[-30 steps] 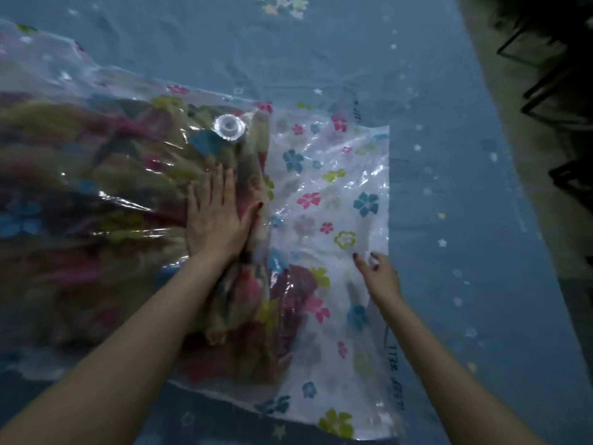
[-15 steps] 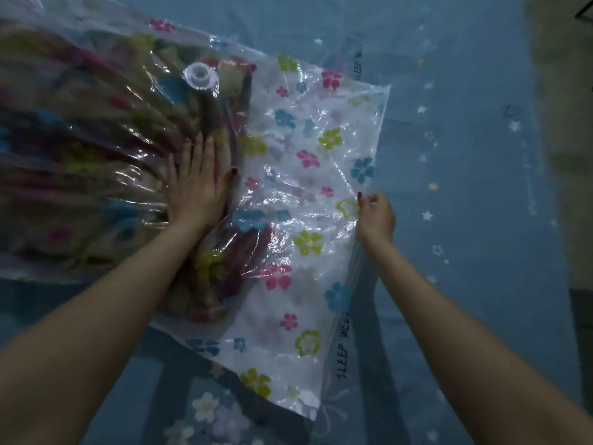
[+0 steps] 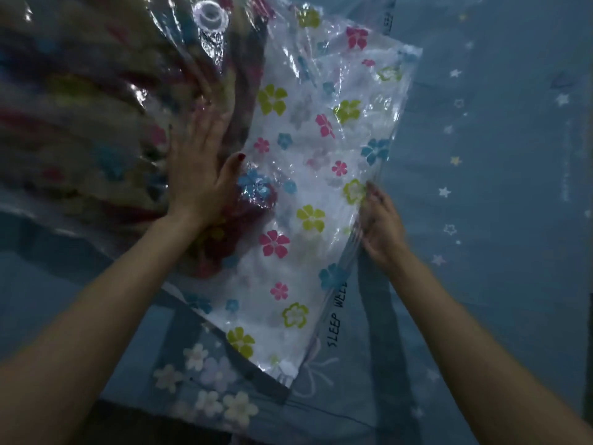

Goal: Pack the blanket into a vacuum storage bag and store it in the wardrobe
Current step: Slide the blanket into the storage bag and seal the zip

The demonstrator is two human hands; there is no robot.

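Clear plastic of the vacuum storage bag [image 3: 321,175], blanket [image 3: 96,117] inside, lay on the bed [image 3: 497,187], left hand [image 3: 200,168] pressing flat, right hand [image 3: 380,226] pinching its open edge, where trapped air could reopen the seal.

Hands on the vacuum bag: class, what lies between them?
Head view: between left hand and right hand, only flat flower-printed bag.
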